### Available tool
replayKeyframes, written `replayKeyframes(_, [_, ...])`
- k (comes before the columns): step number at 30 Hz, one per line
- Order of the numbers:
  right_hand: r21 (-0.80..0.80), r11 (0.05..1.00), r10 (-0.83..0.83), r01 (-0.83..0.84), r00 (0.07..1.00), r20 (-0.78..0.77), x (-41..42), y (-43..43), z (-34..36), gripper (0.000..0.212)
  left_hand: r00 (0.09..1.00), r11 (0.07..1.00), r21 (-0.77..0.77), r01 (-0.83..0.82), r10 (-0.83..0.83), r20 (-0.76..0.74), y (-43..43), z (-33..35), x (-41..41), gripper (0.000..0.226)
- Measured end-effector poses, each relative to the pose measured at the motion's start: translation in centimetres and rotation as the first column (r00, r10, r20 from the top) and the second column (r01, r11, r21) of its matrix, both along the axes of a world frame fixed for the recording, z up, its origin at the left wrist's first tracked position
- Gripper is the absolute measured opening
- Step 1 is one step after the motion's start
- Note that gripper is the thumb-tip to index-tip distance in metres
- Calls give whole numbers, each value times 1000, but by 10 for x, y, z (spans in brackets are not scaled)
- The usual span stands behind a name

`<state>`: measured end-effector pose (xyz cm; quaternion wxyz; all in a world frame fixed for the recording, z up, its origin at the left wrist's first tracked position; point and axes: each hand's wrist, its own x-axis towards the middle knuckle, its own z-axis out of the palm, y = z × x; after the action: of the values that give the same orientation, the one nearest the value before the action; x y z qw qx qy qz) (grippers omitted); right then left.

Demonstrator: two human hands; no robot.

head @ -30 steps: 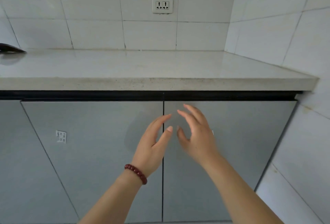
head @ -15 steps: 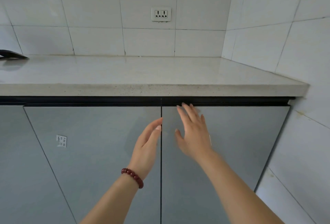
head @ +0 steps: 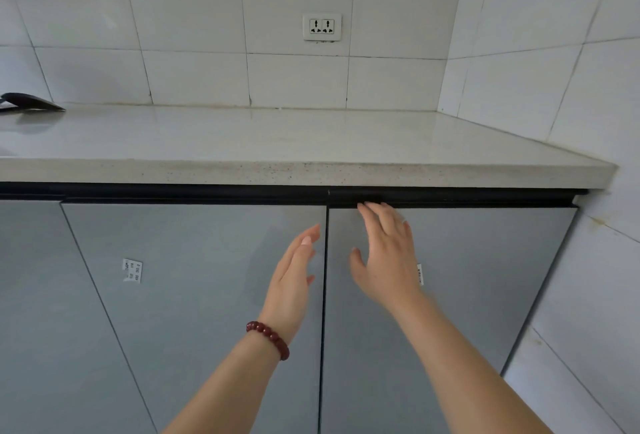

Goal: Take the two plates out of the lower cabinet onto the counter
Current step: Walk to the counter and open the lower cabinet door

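Note:
Two grey lower cabinet doors are shut below the pale stone counter (head: 277, 143). My right hand (head: 384, 253) is spread over the right door (head: 485, 278), its fingertips at the dark recess along the door's top edge. My left hand (head: 294, 278), with a red bead bracelet on the wrist, hovers edge-on in front of the left door (head: 194, 278), beside the seam between the doors. Both hands hold nothing. No plates are in view; the cabinet's inside is hidden.
A dark flat object (head: 27, 103) lies at the counter's far left. A double wall socket (head: 322, 27) sits in the tiled wall behind. A tiled side wall (head: 571, 70) closes the counter on the right. Small stickers are on both doors.
Both hands have risen toward the top of the doors. The right hand's fingers have flattened and reached the dark recess; the left hand has moved up near the seam.

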<state>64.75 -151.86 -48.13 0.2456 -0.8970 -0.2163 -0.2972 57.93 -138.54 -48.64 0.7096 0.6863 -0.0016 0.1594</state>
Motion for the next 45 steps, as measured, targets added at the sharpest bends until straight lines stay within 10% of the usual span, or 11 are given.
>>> replayKeyframes(45, [670, 731, 301, -126, 942, -151, -178, -76, -43, 72, 968, 970, -71, 233, -238, -79, -65, 7, -110, 64])
